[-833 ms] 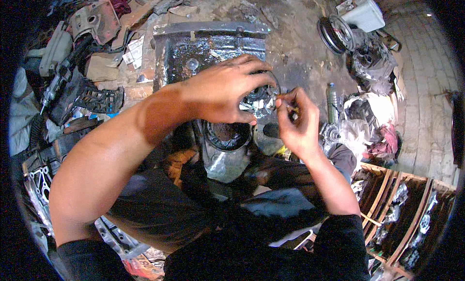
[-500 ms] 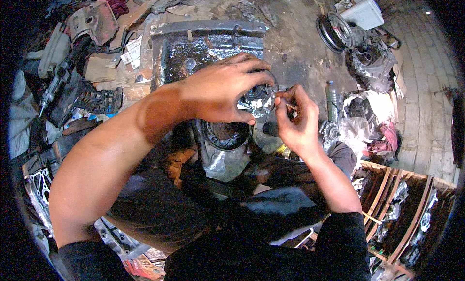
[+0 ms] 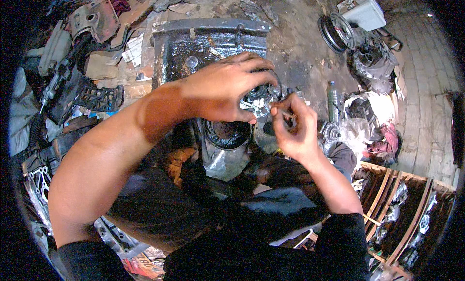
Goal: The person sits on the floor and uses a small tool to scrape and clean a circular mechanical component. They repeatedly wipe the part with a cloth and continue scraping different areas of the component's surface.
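My left hand curves over a round, greasy metal part, fingers bent along its far side and thumb on the near side. At the part's right edge, my right hand has its thumb and fingertips pinched together. Whatever sits in that pinch is too small and blurred to name. Just nearer than the left thumb is a dark ring-shaped opening, over a dull metal body between my legs. An oily black metal tray lies beyond my left hand, which hides part of it.
A green bottle stands on the right, beside clear plastic bags. Farther off are a wheel-like pulley and a white box. A wooden rack with metal parts is at lower right. Scattered machine parts lie on the left.
My right hand has shifted slightly down from the part, its fingers curled tighter; the thin, light piece seen between them before no longer shows clearly. My left hand keeps nearly the same place.
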Demonstrator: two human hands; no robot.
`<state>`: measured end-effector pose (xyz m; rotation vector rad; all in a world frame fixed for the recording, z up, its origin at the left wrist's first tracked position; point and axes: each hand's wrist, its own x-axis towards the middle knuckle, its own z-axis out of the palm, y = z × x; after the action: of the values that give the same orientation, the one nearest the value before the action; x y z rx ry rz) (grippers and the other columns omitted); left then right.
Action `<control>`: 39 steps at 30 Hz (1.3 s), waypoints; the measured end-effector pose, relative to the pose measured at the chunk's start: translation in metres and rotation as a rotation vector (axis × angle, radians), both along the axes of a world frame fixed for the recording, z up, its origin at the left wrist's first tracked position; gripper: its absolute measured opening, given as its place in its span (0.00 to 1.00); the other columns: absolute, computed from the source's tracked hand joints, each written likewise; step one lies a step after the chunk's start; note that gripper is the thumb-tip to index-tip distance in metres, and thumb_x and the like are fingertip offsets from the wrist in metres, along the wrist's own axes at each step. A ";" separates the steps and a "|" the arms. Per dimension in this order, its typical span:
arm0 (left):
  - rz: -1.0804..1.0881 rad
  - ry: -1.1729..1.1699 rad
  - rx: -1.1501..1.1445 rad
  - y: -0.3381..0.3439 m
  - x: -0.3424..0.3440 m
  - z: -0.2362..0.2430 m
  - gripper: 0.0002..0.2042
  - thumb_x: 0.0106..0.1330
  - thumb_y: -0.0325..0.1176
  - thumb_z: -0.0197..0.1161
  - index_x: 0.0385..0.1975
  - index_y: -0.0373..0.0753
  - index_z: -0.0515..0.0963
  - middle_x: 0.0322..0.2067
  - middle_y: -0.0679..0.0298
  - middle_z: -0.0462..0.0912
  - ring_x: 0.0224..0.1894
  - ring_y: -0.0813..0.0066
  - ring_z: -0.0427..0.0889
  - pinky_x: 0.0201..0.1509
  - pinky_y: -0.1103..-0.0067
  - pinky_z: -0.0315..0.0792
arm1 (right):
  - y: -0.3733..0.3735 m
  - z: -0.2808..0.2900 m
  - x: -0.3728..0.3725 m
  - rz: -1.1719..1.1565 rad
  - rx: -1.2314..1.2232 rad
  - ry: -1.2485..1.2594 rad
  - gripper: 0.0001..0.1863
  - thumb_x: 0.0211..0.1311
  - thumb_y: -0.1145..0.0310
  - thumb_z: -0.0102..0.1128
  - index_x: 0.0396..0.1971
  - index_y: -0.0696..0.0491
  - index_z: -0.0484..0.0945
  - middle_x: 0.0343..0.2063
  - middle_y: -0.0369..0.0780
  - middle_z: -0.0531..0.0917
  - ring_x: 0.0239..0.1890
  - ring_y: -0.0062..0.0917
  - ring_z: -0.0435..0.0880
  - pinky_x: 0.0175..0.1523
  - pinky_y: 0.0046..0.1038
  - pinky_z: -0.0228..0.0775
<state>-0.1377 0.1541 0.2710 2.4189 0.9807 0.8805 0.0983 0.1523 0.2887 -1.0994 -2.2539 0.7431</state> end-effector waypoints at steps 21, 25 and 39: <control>-0.084 -0.018 -0.105 0.001 -0.001 0.010 0.45 0.43 0.38 0.77 0.66 0.39 0.64 0.64 0.50 0.69 0.69 0.48 0.63 0.74 0.60 0.57 | 0.011 -0.006 0.008 -0.054 0.033 0.008 0.04 0.54 0.80 0.61 0.30 0.59 0.77 0.28 0.46 0.83 0.32 0.39 0.86 0.35 0.32 0.76; -0.095 0.005 -0.105 0.003 -0.001 0.010 0.46 0.45 0.41 0.77 0.68 0.39 0.62 0.65 0.50 0.68 0.69 0.48 0.63 0.74 0.60 0.57 | 0.015 -0.003 0.010 -0.049 0.045 0.025 0.04 0.54 0.81 0.61 0.29 0.59 0.76 0.27 0.46 0.83 0.29 0.38 0.85 0.34 0.33 0.75; -0.060 0.033 -0.083 0.002 0.002 0.013 0.45 0.42 0.33 0.80 0.64 0.37 0.64 0.60 0.51 0.72 0.66 0.47 0.67 0.71 0.63 0.62 | 0.009 -0.001 0.006 -0.069 0.017 -0.001 0.06 0.50 0.80 0.62 0.29 0.57 0.76 0.26 0.46 0.81 0.30 0.37 0.84 0.32 0.33 0.75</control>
<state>-0.1356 0.1560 0.2842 2.3867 0.9322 0.7666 0.1045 0.1610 0.2877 -1.1632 -2.2078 0.6946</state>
